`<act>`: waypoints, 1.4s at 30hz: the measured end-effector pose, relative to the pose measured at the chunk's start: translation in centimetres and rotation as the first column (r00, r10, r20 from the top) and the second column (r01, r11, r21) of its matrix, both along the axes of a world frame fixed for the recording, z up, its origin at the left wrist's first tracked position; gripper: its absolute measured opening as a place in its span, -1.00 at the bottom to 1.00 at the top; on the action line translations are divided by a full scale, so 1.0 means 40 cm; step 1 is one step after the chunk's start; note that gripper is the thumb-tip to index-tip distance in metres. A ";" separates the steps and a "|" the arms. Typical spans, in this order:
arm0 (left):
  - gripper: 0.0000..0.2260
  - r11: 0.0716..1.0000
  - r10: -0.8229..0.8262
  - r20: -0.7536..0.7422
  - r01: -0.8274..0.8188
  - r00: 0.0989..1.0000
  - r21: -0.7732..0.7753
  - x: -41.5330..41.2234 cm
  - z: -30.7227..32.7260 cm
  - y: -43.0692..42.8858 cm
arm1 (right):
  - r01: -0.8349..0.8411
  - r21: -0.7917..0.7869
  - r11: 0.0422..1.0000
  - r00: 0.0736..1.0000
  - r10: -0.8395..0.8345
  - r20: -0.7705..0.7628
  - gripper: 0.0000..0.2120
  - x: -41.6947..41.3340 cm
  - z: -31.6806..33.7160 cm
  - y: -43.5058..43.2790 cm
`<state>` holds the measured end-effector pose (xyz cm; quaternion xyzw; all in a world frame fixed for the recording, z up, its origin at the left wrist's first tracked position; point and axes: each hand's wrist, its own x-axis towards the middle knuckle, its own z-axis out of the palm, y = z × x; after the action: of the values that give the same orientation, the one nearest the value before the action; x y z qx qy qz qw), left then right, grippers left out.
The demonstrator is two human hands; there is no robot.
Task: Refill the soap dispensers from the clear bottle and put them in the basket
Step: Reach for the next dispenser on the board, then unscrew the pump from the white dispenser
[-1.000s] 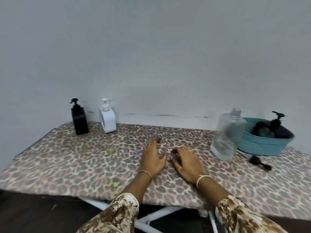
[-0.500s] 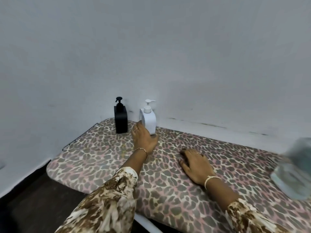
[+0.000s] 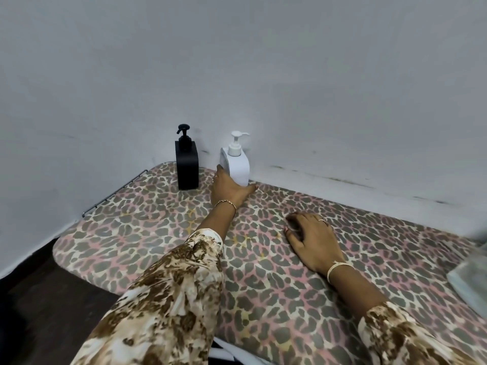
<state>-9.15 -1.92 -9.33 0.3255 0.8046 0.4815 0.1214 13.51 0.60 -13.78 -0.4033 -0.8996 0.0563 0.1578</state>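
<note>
Reaching farther than a moment ago, the left hand (image 3: 229, 188) has gone from the middle of the surface (image 3: 263, 272) to the far left corner, and the view has swung left with it. Its grip now wraps the lower body of the white dispenser (image 3: 235, 166), fingers behind on the left and the thumb low on the right; it looks closed on it, though the dispenser stands upright on the surface, not yet lifted. Just left of it the black dispenser (image 3: 187, 165) stands upright, apart from the hand. Both sit against the wall (image 3: 263, 75).

Flat on the surface, nearer and to the right, the right hand (image 3: 311, 239) has barely shifted; its fingers lie spread and hold nothing.

With the swing of the view, the clear bottle (image 3: 471, 283) has slid to the right edge, cut off and blurred, and the basket has left the view entirely.

My judgement is that the white dispenser is the one chosen for filling. It probably has to come nearer, toward the bottle, and its pump top must come off before any pouring.
</note>
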 end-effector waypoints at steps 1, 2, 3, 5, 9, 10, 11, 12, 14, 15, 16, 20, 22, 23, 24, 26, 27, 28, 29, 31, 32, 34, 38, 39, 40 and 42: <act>-0.14 1.000 0.004 -0.010 -0.004 1.000 -0.003 0.001 -0.004 0.003 | 0.000 0.002 1.000 1.000 0.000 -0.001 -0.58 -0.001 -0.002 0.001; -0.19 1.000 0.007 -0.019 -0.007 1.000 -0.005 0.002 -0.008 0.005 | 0.000 0.003 1.000 1.000 0.000 -0.001 -0.58 0.000 -0.003 0.002; -0.25 1.000 0.010 -0.023 -0.010 1.000 -0.002 0.003 -0.010 0.006 | 0.000 0.004 1.000 1.000 0.000 -0.002 -0.58 0.000 -0.004 0.002; -0.36 1.000 0.018 -0.021 -0.018 1.000 0.018 0.006 -0.009 0.002 | 0.000 0.006 1.000 1.000 0.000 -0.006 -0.58 0.000 -0.005 0.001; -0.42 0.999 0.016 -0.013 -0.015 1.000 0.047 0.019 -0.002 -0.008 | 0.001 0.012 1.000 1.000 -0.001 0.002 -0.59 0.001 -0.003 -0.004; -0.44 0.998 0.012 -0.009 -0.011 1.000 0.059 0.028 0.002 -0.014 | 0.000 0.015 1.000 1.000 0.000 0.002 -0.59 0.001 -0.001 -0.006; -0.46 0.997 0.003 -0.006 -0.002 1.000 0.073 0.036 0.004 -0.020 | 0.000 0.020 1.000 1.000 0.000 0.004 -0.59 0.001 0.001 -0.009; -0.48 0.996 -0.012 0.000 0.012 1.000 0.086 0.045 0.006 -0.026 | 0.002 0.026 1.000 1.000 -0.002 0.005 -0.60 0.002 0.005 -0.012; -0.51 0.993 -0.051 0.015 0.049 0.999 0.108 0.071 0.008 -0.042 | 0.005 0.034 0.999 1.000 -0.005 0.009 -0.61 0.006 0.013 -0.018; -0.52 0.991 -0.070 0.019 0.067 0.997 0.117 0.089 0.010 -0.053 | 0.004 0.036 0.999 1.000 -0.004 0.014 -0.61 0.009 0.018 -0.023; -0.53 0.989 -0.086 0.023 0.082 0.996 0.124 0.110 0.012 -0.065 | 0.000 0.036 0.999 1.000 -0.001 0.019 -0.62 0.012 0.024 -0.026; -0.56 0.978 -0.178 0.043 0.171 0.983 0.122 0.204 0.008 -0.104 | 0.028 0.003 1.000 1.000 -0.028 -0.007 -0.64 0.042 0.034 -0.037; -0.54 0.964 -0.244 0.037 0.238 0.969 0.121 0.251 0.006 -0.120 | 0.057 -0.015 0.998 0.998 -0.057 -0.034 -0.65 0.068 0.037 -0.046; -0.54 0.956 -0.272 0.032 0.266 0.962 0.120 0.272 0.006 -0.126 | 0.075 -0.015 0.997 0.996 -0.076 -0.043 -0.66 0.082 0.040 -0.052; -0.53 0.950 -0.293 0.026 0.288 0.956 0.122 0.292 0.007 -0.131 | 0.098 -0.011 0.995 0.994 -0.099 -0.052 -0.68 0.094 0.042 -0.056; -0.53 0.935 -0.338 0.028 0.333 0.941 0.125 0.337 0.011 -0.143 | 0.162 -0.002 0.987 0.982 -0.161 -0.098 -0.71 0.121 0.052 -0.066; -0.53 0.927 -0.360 0.038 0.352 0.932 0.128 0.358 0.012 -0.148 | 0.197 0.002 0.980 0.971 -0.195 -0.137 -0.72 0.134 0.058 -0.071; -0.53 0.919 -0.379 0.050 0.370 0.924 0.135 0.379 0.015 -0.153 | 0.235 0.011 0.972 0.956 -0.229 -0.184 -0.72 0.147 0.065 -0.075; -0.53 0.913 -0.394 0.064 0.382 0.917 0.141 0.396 0.014 -0.157 | 0.271 0.022 0.962 0.935 -0.258 -0.242 -0.71 0.158 0.073 -0.078; -0.52 0.899 -0.428 0.088 0.414 0.899 0.142 0.431 0.013 -0.166 | 0.338 0.025 0.941 0.871 -0.303 -0.388 -0.69 0.185 0.096 -0.084; -0.51 0.892 -0.445 0.092 0.432 0.891 0.134 0.449 0.010 -0.170 | 0.358 0.010 0.934 0.831 -0.314 -0.458 -0.67 0.198 0.110 -0.086; -0.49 0.880 -0.470 0.088 0.458 0.878 0.122 0.481 0.006 -0.177 | 0.340 -0.022 0.940 0.782 -0.295 -0.549 -0.65 0.226 0.134 -0.087; -0.49 0.858 -0.510 0.086 0.499 0.856 0.122 0.543 -0.002 -0.189 | 0.253 -0.020 0.967 0.795 -0.220 -0.566 -0.58 0.284 0.157 -0.097; -0.49 0.855 -0.516 0.090 0.505 0.852 0.120 0.553 -0.005 -0.190 | 0.250 -0.021 0.968 0.798 -0.218 -0.562 -0.56 0.293 0.160 -0.100; -0.50 0.852 -0.520 0.090 0.509 0.849 0.118 0.563 -0.006 -0.191 | 0.249 -0.025 0.968 0.796 -0.219 -0.564 -0.55 0.302 0.163 -0.105; -0.51 0.851 -0.524 0.087 0.515 0.847 0.105 0.580 -0.008 -0.194 | 0.241 -0.035 0.970 0.789 -0.216 -0.576 -0.59 0.314 0.168 -0.113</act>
<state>14.05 -9.68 -9.66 0.5079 0.6591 0.4790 0.2796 26.09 -3.91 -7.04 -0.4698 -0.7553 0.1377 0.4357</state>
